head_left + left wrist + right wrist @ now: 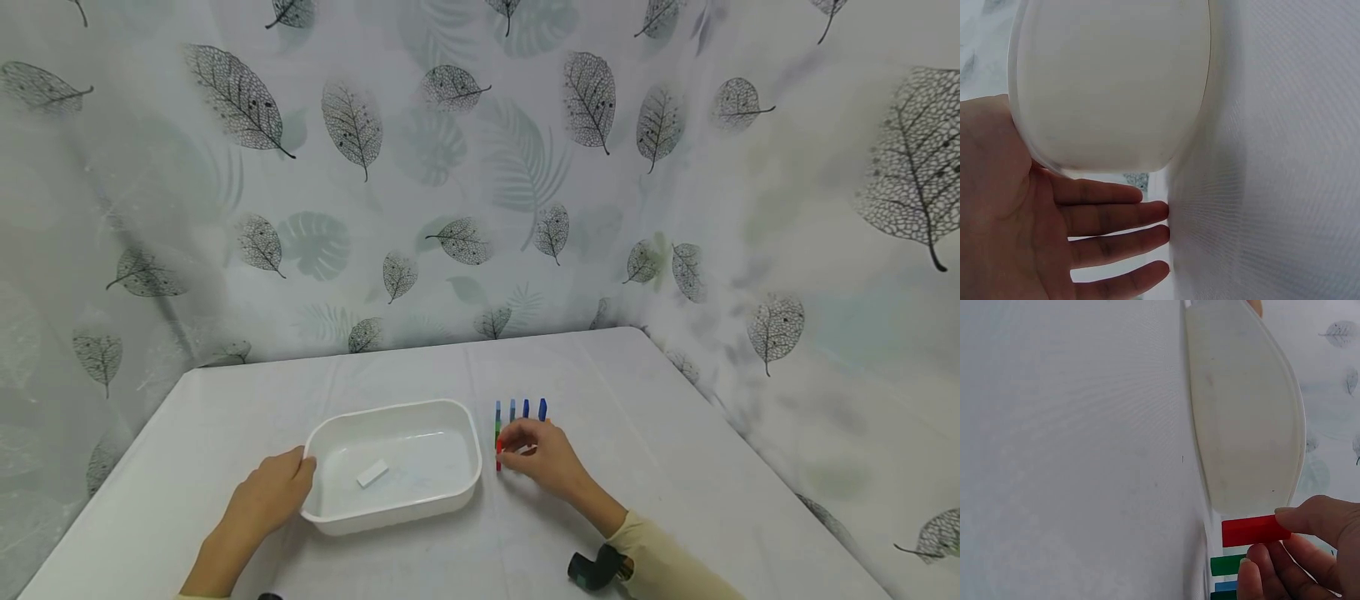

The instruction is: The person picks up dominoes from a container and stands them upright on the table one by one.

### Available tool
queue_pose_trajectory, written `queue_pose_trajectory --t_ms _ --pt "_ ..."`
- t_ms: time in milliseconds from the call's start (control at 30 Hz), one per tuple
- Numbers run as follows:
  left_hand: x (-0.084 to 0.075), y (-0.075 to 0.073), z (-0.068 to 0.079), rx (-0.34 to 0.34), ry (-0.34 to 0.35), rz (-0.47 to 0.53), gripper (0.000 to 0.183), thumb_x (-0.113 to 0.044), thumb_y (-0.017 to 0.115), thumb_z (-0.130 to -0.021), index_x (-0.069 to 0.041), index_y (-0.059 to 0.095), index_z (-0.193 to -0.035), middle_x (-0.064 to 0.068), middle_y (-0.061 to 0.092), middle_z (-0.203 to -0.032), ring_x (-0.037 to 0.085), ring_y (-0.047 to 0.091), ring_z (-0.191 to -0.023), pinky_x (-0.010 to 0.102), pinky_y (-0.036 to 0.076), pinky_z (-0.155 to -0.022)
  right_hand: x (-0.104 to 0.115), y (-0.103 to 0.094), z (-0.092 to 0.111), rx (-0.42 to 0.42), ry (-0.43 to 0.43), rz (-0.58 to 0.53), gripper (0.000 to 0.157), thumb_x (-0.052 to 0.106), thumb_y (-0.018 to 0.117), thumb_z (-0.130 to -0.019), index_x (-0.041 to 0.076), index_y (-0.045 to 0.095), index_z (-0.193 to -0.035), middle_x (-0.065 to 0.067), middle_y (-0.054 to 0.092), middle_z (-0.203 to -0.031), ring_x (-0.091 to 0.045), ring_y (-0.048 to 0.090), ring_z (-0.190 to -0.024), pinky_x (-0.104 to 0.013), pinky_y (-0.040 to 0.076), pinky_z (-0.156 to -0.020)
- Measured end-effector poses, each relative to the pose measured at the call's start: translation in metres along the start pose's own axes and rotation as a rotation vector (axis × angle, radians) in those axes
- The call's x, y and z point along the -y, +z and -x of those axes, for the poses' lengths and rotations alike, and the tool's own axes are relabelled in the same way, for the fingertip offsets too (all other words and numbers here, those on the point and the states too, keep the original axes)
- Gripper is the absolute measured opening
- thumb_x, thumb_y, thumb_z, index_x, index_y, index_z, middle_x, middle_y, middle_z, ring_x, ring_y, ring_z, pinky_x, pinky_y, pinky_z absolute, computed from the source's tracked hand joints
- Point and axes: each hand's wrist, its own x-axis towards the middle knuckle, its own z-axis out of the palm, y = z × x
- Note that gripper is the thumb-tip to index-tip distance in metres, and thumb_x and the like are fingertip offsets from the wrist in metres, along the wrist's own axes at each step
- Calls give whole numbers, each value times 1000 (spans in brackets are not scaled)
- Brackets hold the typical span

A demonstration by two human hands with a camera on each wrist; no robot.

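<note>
My left hand (270, 492) holds the left end of a white plastic tub (397, 510). Its thumb is over the rim, and its fingers (1113, 217) extend straight along the outside. One white domino (372, 473) lies flat inside the tub. To the right of the tub, my right hand (543, 457) pinches the top of an upright red domino (1244, 532) between thumb and fingers. Behind the red one are a green domino (1227, 565) and a light blue domino (498, 409), also upright. More blue dominoes (543, 409) stand farther right, partly hidden by the hand.
A white cloth covers the table (420, 562). Leaf-printed sheeting (450, 167) hangs at the back and both sides. A black curved object (595, 568) is at the right sleeve (667, 560), and a small dark thing (270, 596) shows at the bottom edge.
</note>
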Motion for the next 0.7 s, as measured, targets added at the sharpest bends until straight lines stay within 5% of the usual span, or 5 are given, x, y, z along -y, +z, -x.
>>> queue_pose_trajectory --t_ms 700 --pt "-1 1 1 -5 -11 -6 40 -21 40 -107 9 61 -123 3 61 -81 21 54 -68 38 44 -56 -1 2 3 15 -4 20 20 -1 81 -84 5 71 -100 -2 70 -95 -14 67 -82 -28 55 -72"
